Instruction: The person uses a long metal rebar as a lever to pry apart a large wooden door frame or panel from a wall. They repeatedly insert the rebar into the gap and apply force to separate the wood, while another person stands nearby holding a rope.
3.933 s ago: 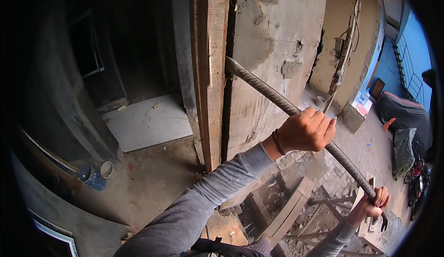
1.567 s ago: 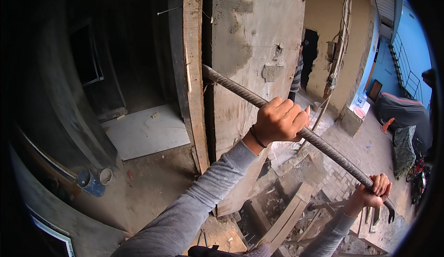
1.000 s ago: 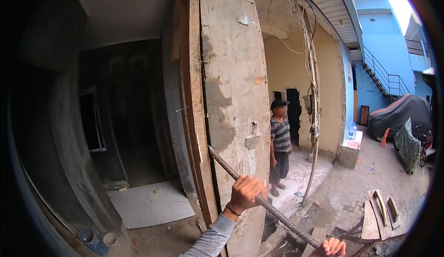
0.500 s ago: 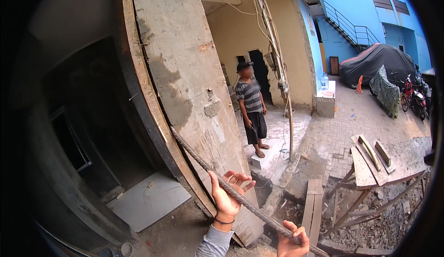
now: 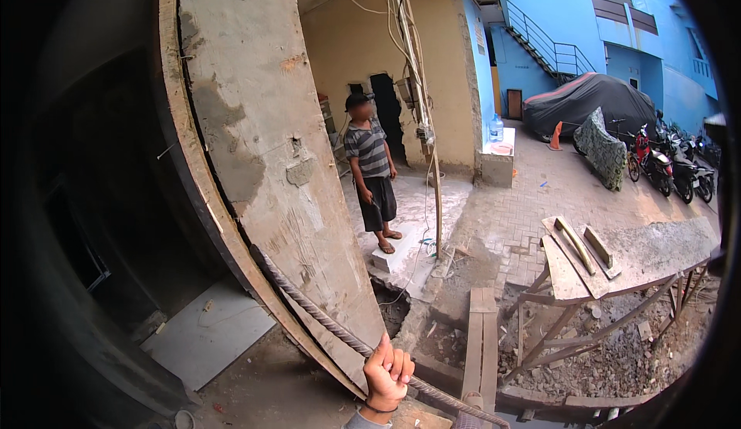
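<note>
The left hand (image 5: 388, 373), a black band (image 5: 380, 409) at its wrist, is closed in a fist around the lower half of a long metal bar (image 5: 332, 325). The right hand is out of view, so I cannot tell its state. The bar is grey-brown and dull, its surface ribbed in a spiral, with a flattened tip. It slants from the lower edge up to the left, lying across the face of a concrete pillar (image 5: 262, 120). Its tip meets the dark gap between the pillar and a rough timber strip (image 5: 212, 205); how deep it sits I cannot tell.

Right of the hand, narrow planks (image 5: 480, 344) run away over rubble (image 5: 602, 359), and a wooden trestle table (image 5: 656, 248) bounds that side. Beyond the pillar's right edge, well apart from the bar, a person (image 5: 372, 151) in a striped shirt stands on a pale floor. Open paving (image 5: 532, 228) stretches back to a covered vehicle (image 5: 594, 105) and parked motorcycles (image 5: 687, 174).
</note>
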A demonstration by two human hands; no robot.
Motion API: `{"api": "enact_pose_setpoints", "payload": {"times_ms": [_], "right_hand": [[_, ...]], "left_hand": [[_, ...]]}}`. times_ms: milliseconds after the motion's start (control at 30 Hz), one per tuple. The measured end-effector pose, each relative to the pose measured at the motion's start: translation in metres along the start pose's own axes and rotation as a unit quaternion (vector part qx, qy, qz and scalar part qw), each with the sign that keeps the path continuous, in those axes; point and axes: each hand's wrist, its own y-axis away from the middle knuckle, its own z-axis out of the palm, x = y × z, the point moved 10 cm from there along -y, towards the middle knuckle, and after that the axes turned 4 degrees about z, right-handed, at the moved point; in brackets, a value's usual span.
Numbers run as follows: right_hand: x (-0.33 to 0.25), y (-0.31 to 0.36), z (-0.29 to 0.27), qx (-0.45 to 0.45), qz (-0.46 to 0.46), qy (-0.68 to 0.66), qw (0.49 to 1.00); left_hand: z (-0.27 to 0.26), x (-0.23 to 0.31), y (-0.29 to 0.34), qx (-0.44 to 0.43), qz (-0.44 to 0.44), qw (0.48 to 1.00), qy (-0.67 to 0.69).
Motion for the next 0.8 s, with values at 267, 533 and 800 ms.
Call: {"api": "enact_pose_setpoints", "payload": {"times_ms": [267, 533, 800], "right_hand": [[-0.094, -0.011, -0.031, 0.23, -0.249, 0.257, 0.905], [-0.022, -0.05, 0.003, 0.023, -0.019, 0.088, 0.996], [0.02, -0.047, 0.001, 0.141, 0.014, 0.124, 0.982]], "left_hand": [[-0.015, -0.056, 0.036, 0.007, -0.041, 0.999, -0.015], [-0.012, -0.074, 0.08, 0.012, -0.108, 0.987, -0.115], [0.021, 0.184, 0.091, 0.11, 0.529, 0.758, -0.365]]}}
